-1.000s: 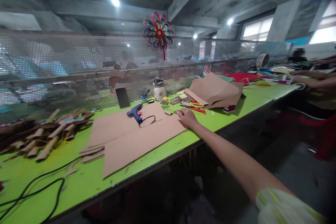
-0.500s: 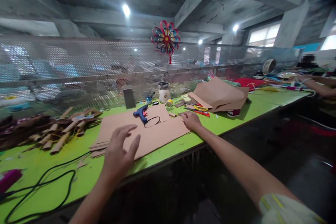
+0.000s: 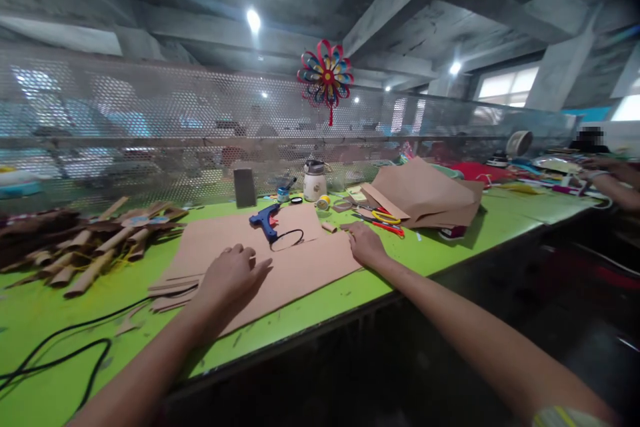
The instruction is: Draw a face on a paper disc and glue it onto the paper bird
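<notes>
Large sheets of brown paper [image 3: 295, 280] lie flat on the green table in front of me. My left hand [image 3: 233, 277] is low over the left part of the sheets, fingers apart, with nothing in it. At the right end of the paper, my right hand [image 3: 367, 245] rests with its fingers stretched over the edge; whether its fingertips pinch anything is hard to see. A blue glue gun [image 3: 267, 221] lies on the paper between and beyond my hands. Close to my right fingertips are a small paper roll [image 3: 329, 227] and yellow-and-red-handled cutting tools [image 3: 384, 219].
Brown paper tubes [image 3: 93, 267] lie heaped at left, with a black cord [image 3: 65, 330] nearby. Crumpled brown paper [image 3: 425, 192] stands at right. A light jug [image 3: 315, 183] and dark block [image 3: 245, 188] stand near the mesh screen [image 3: 190, 107]. Another person's arm [image 3: 615, 187] shows far right.
My left hand has come down from above the paper to low over it, fingers reaching rightward. My right hand stays at the paper's right edge. The view has shifted slightly.
</notes>
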The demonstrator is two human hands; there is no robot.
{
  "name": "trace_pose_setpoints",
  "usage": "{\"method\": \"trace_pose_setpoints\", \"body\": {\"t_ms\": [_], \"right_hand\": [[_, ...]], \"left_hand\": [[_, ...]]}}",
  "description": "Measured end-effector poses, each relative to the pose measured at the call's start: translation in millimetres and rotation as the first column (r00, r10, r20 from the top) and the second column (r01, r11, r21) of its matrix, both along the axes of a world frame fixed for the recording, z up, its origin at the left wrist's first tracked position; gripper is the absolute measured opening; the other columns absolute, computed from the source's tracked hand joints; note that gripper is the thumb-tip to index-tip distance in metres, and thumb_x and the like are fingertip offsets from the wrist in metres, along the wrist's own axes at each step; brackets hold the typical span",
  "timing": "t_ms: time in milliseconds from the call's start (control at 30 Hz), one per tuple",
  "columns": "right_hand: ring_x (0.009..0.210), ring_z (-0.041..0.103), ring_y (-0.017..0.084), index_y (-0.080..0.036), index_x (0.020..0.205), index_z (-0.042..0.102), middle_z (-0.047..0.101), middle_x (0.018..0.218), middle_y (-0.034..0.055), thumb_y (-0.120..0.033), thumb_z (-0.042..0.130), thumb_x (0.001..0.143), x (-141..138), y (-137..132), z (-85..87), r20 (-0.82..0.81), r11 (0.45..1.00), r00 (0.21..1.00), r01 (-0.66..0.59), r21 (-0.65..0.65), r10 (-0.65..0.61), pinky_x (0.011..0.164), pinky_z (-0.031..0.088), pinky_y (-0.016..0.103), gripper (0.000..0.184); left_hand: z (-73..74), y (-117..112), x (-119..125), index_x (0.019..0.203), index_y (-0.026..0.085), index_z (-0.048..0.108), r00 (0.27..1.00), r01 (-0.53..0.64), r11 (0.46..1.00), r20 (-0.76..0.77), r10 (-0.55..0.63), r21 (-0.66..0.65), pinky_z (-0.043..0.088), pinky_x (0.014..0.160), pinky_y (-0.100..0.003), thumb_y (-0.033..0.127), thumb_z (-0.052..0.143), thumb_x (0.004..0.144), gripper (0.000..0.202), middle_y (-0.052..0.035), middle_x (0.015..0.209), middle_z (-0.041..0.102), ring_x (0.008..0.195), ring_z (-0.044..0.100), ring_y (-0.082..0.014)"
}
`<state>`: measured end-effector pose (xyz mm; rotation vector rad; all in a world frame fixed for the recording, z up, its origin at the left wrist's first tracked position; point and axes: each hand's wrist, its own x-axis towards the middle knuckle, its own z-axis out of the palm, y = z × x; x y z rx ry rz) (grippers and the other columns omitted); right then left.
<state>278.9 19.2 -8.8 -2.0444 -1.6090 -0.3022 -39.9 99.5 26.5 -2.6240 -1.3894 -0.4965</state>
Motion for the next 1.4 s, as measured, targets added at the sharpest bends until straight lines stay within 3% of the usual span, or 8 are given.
{"method": "trace_pose_setpoints", "body": {"t_ms": [200,467,633,867,1000,1100,1200,1400], "right_hand": [[0.105,0.06,0.022,-0.017,0.118,0.059,0.059,0.122,0.0091,-0.03,0.056,0.093,-3,-2,1.9,-0.074,0.999,0.997,-0.026,0.023,0.028,0.089,0.051,0.044,0.028],[0.091,0.063,0.018,-0.016,0.112,0.06,0.063,0.111,0.0074,-0.033,0.055,0.094,20,-2,6.6,-0.4,0.983,0.916,0.029,0.18,0.046,0.079,0.054,0.038,0.026],[0.065,0.056,0.015,-0.014,0.081,0.065,0.062,0.071,0.0024,-0.053,0.044,0.092,31,-3,7.5,-0.554,0.958,0.809,-0.039,0.286,0.198,0.061,0.047,0.028,0.045],[0.054,0.046,0.012,-0.017,0.06,0.058,0.055,0.057,-0.0032,-0.051,0.068,0.072,21,-14,11.1,-0.707,0.927,0.607,-0.152,0.344,0.362,0.05,0.037,0.023,0.038],[0.055,0.048,0.012,-0.018,0.06,0.056,0.055,0.056,-0.0038,-0.05,0.068,0.071,23,-13,9.3,-0.753,0.901,0.505,-0.141,0.41,0.422,0.054,0.041,0.024,0.036],[0.063,0.055,0.015,-0.019,0.066,0.061,0.061,0.062,-0.0025,-0.049,0.07,0.069,25,-10,8.0,-0.77,0.877,0.433,-0.128,0.463,0.469,0.062,0.046,0.026,0.031],[0.068,0.06,0.018,-0.02,0.068,0.063,0.065,0.066,-0.001,-0.047,0.071,0.068,27,-9,7.9,-0.784,0.86,0.367,-0.111,0.498,0.501,0.067,0.049,0.029,0.028],[0.082,0.067,0.023,-0.02,0.073,0.067,0.071,0.073,0.0014,-0.045,0.069,0.064,25,-7,12.2,-0.791,0.83,0.298,-0.005,0.558,0.534,0.077,0.053,0.037,0.027]], "left_hand": [[-4.6,2,4,0.083,0.015,0.066,1.0,-0.01,0.998,-0.005,0.01,0.064,0.042,0.08,-0.042,0.055,0.039,0.086,0.049,-0.0159,0.085,0.06,0.088,0.055,-0.0334],[0.7,-3,0,0.074,0.019,0.061,0.997,0.042,0.989,0.053,-0.049,0.139,0.041,0.079,-0.037,0.046,0.036,0.091,0.04,-0.0095,0.082,0.053,0.088,0.054,-0.0281],[3.7,-2,-1,0.073,0.021,0.057,0.984,0.087,0.986,0.139,-0.107,0.143,0.04,0.076,-0.036,0.042,0.037,0.092,0.035,-0.0077,0.083,0.052,0.085,0.053,-0.0265],[6.9,-9,-2,0.071,0.021,0.058,0.962,0.119,0.989,0.236,-0.136,0.084,0.038,0.074,-0.035,0.044,0.038,0.091,0.036,-0.0079,0.084,0.053,0.083,0.053,-0.0259],[9.4,0,-13,0.067,0.021,0.056,0.939,0.045,0.999,0.341,-0.042,0.0,0.037,0.076,-0.036,0.044,0.041,0.09,0.036,-0.0075,0.076,0.056,0.083,0.055,-0.0275],[16.0,12,-30,0.061,0.021,0.051,0.874,-0.064,0.994,0.477,0.096,-0.083,0.038,0.078,-0.037,0.043,0.043,0.092,0.039,-0.0053,0.066,0.054,0.081,0.057,-0.0266],[23.5,20,-42,0.065,0.018,0.054,0.747,-0.101,0.976,0.634,0.203,-0.194,0.043,0.077,-0.035,0.046,0.051,0.091,0.038,-0.0013,0.069,0.057,0.077,0.058,-0.0201],[29.8,13,-40,0.094,0.017,0.06,0.395,0.216,0.891,0.87,0.294,-0.399,0.05,0.062,-0.028,0.057,0.054,0.087,0.04,-0.0012,0.08,0.065,0.068,0.063,-0.0151]]}}
